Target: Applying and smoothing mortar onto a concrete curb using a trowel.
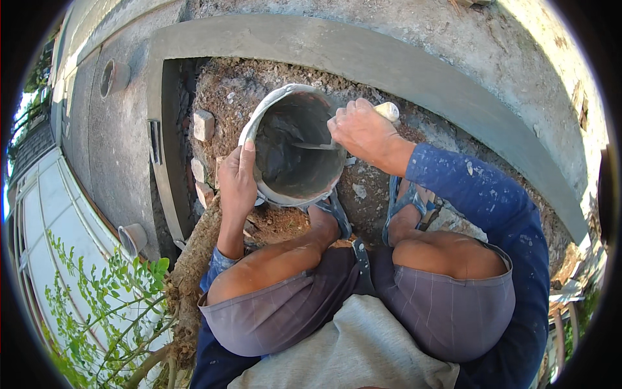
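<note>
A bucket (260,109) stands tilted toward me on rough soil between my knees and the cement ledge, its pale rim crusted. Wet grey mortar (277,154) lies inside it and coats its wall. My left hand (238,178) grips the bucket's left rim, thumb on top; some of its fingers are hidden. Closed around a pale handle, my right hand (364,133) holds a trowel (315,146) over the bucket's right side. The trowel's blade reaches into the bucket, at the mortar.
Beyond the bucket curves a smooth cement ledge (291,37). A dark flat tool (155,141) rests on its left arm. Brick pieces (203,125) lie left of the bucket. Two more buckets, one far left (115,78) and one nearer (133,238), stand outside. A trunk (193,259) and leafy branches (116,305) crowd my left.
</note>
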`<state>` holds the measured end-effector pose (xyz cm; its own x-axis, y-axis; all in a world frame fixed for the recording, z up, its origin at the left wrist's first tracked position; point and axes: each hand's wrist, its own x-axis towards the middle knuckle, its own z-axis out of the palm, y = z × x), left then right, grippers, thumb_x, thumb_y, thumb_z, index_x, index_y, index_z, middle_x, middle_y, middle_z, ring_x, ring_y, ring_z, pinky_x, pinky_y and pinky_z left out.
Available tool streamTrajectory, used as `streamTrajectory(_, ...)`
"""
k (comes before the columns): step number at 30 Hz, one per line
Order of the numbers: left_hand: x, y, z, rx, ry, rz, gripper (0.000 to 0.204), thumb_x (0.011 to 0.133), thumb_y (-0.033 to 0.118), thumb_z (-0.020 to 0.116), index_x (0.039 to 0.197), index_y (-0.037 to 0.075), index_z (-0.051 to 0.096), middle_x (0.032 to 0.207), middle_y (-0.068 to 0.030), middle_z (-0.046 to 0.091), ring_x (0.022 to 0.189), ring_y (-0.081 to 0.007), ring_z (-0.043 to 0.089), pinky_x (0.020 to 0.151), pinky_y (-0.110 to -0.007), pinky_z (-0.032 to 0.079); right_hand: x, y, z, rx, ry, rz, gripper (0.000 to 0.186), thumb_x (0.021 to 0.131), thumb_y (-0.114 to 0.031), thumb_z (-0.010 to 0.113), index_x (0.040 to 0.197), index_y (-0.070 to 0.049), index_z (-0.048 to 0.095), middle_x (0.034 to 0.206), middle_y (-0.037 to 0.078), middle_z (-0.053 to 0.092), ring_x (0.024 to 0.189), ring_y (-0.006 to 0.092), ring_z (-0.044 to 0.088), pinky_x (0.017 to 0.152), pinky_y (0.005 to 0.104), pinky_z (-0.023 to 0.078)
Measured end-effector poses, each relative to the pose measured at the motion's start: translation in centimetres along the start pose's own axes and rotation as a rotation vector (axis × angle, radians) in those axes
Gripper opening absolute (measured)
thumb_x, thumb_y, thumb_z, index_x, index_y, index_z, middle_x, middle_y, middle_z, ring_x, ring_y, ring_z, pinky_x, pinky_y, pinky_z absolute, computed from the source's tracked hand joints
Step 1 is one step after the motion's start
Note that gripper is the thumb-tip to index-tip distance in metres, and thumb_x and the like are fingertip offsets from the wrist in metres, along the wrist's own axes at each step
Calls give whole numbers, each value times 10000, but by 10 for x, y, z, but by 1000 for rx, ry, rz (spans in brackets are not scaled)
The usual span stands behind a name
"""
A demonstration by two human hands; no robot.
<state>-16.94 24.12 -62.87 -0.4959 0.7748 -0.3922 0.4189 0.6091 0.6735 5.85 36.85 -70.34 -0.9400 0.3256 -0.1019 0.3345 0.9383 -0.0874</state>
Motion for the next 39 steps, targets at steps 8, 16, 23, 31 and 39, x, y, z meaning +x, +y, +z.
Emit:
streamTrajectory(8,-4,5,-1,11,14,15,449,1047,353,491,754,17,542,613,57,360,588,-46,309,495,-289,239,-12,-2,-9,403,-94,-21,91,826,-164,631,838,-90,683,727,88,684,734,261,703,640,408,521)
streamTrajectory(16,-12,32,-16,-116,-32,-22,418,1047,340,504,827,4,621,686,68,482,652,-19,394,547,-241,314,-84,8,5,794,-202,276,334,747,-202,677,1064,-109,628,808,157,682,787,371,684,672,488,541)
streamTrajectory(23,-2,115,-27,-163,-202,-19,410,1044,334,502,1129,-35,661,1014,-65,702,884,-98,630,806,-239,477,-206,2,3,777,178,698,333,753,-256,713,1006,-87,580,781,142,668,749,353,669,645,477,512)
streamTrajectory(31,4,184,-25,-142,-139,67,437,1037,332,518,1213,-60,594,1124,-105,656,1005,-152,627,874,-287,494,-365,11,-15,609,227,949,273,780,-244,715,958,-75,597,794,102,627,732,335,645,641,436,512)
streamTrajectory(39,16,167,-80,12,44,152,515,1037,297,487,1417,-49,449,1399,-141,525,1233,-235,552,1013,-337,454,-485,15,-15,311,-145,1176,256,845,-275,669,972,-70,581,820,148,637,781,365,649,673,472,514)
